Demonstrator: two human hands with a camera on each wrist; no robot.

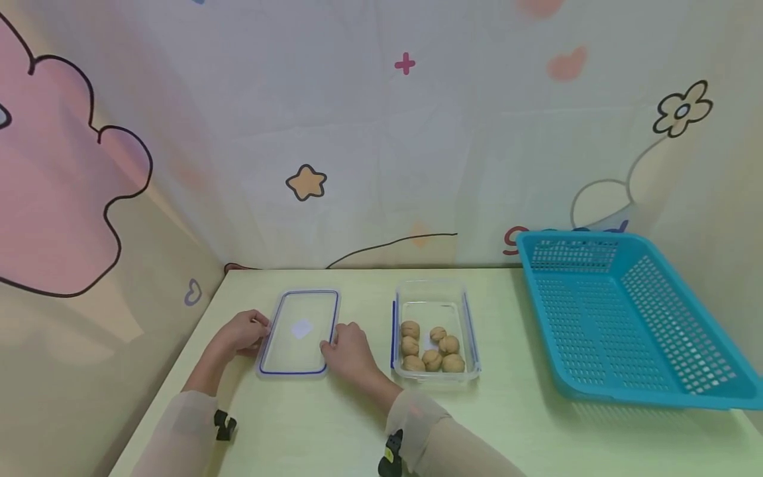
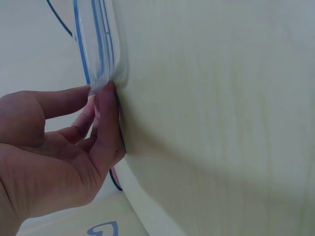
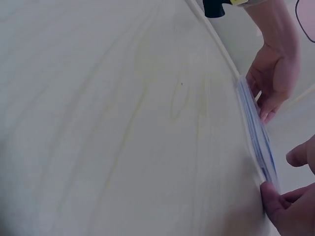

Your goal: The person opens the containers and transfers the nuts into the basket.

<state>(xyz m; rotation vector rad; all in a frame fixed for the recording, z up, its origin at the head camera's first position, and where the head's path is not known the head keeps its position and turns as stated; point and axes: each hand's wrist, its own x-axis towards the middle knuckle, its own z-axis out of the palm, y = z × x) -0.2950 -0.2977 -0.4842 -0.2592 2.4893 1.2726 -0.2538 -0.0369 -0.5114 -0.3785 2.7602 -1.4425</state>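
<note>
A clear rectangular lid (image 1: pixel 300 351) with a blue seal and a pale square label lies on the table, left of centre in the head view. My left hand (image 1: pixel 241 334) is at its left edge; in the left wrist view, thumb and fingers of that hand (image 2: pixel 64 142) pinch the lid's rim (image 2: pixel 101 54). On the opposite edge is my right hand (image 1: pixel 354 358). The right wrist view shows that hand (image 3: pixel 298 206) with a fingertip touching the rim (image 3: pixel 261 142) and the thumb held apart from it. My left hand (image 3: pixel 275 69) shows at the lid's far end there.
Right of the lid stands a clear container (image 1: pixel 432 377) with blue side strips, holding several walnuts (image 1: pixel 432 361). A blue perforated basket (image 1: pixel 614 338) is on the right side of the table (image 1: pixel 310 424). Printed cloth (image 1: pixel 357 132) hangs behind and at the sides.
</note>
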